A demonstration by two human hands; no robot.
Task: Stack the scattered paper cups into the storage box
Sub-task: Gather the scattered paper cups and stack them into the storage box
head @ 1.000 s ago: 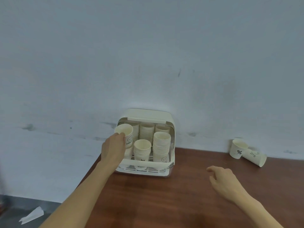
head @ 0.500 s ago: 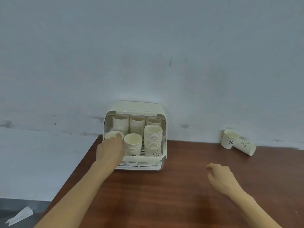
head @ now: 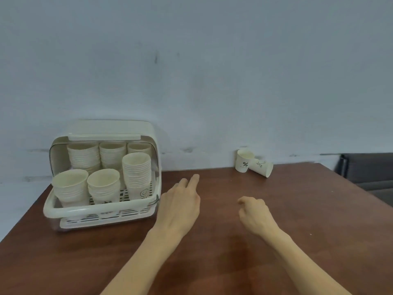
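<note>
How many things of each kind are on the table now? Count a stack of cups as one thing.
Storage box: 1
Cup stacks inside the box: 6
Loose paper cups by the wall, one upright and one lying on its side: 2
Hands, left hand and right hand: 2
Total: 11

Colours from my feed: the storage box is cream plastic with a slotted front panel, and the paper cup stacks inside are off-white, one with a little black smiley doodle. The table is reddish-brown wood grain. Upright cup by the wall has a black % sign, the tipped cup has a black scribble. Wall is pale grey-blue with dark scuffs.
</note>
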